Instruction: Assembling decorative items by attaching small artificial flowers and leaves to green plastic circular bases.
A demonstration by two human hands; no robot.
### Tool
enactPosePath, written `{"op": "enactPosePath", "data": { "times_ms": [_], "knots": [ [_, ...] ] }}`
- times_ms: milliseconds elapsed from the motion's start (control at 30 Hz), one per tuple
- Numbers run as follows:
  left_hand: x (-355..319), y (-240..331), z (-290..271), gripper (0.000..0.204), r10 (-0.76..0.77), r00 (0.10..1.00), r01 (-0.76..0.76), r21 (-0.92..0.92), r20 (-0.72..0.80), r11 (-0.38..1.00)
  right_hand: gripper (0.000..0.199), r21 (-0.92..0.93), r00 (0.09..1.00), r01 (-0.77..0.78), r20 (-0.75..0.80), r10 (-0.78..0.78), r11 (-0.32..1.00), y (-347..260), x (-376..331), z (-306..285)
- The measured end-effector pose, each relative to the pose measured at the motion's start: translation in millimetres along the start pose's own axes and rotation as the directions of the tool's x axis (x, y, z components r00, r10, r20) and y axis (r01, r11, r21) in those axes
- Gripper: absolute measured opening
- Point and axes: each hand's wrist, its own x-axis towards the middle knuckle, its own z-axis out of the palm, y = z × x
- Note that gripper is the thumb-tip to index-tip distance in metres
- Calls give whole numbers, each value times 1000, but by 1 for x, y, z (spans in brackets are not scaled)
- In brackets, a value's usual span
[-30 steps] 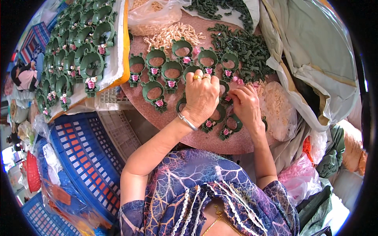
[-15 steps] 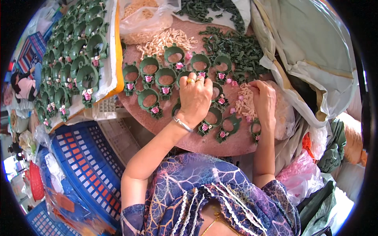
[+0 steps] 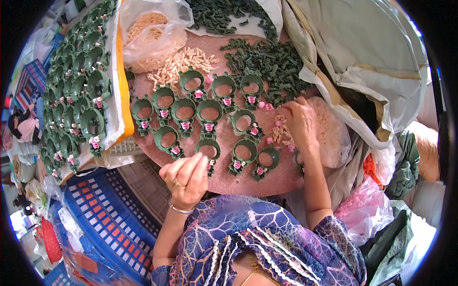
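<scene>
My left hand [image 3: 185,180] is at the table's near edge, fingers bent and pressed together. Its fingertips are beside a green ring-shaped plastic piece [image 3: 208,137] with small pink and white parts at its base; whether they touch it or hold anything small I cannot make out. My right hand [image 3: 301,121] reaches over a small heap of cream pieces [image 3: 278,132], its fingers drawn together and their tips partly hidden. Pink bits [image 3: 269,107] lie near those fingers. Several more green ring pieces [image 3: 209,110] with pink striped parts stand in loose rows between the hands.
Cream pegs [image 3: 183,63] and dark green parts [image 3: 267,66] are heaped on the far side of the round pink table [image 3: 219,186]. A white and yellow tray [image 3: 125,102] of green pieces is at left, above a blue basket [image 3: 109,209]. A large pale sack [image 3: 362,52] stands at right.
My left hand has pulled back from among the green pieces toward me and to the left. My right hand stays over the cream heap. The view has shifted slightly.
</scene>
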Motion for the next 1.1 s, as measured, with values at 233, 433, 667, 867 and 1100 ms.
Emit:
{"op": "enactPosePath", "data": {
  "times_ms": [233,433,667,867,1100],
  "knots": [
    [-29,-13,-13,26,-159,986,162,63,-42,985,13,-43,994,-17,112,22,999,-2,7,7],
    [-37,-15,-24,21,-216,975,221,96,-53,971,9,137,998,-51,-25,55,989,-18,17,-9],
    [-45,-17,-27,21,-271,961,276,135,-59,952,24,427,982,122,81,-172,896,-25,36,10],
    [-50,-18,-26,22,-281,959,285,161,-48,945,22,265,909,414,-73,-410,871,-26,49,19],
    [-53,-20,-24,22,-287,957,292,157,-54,944,21,109,786,607,65,-615,787,-14,69,10]
  ]
}}
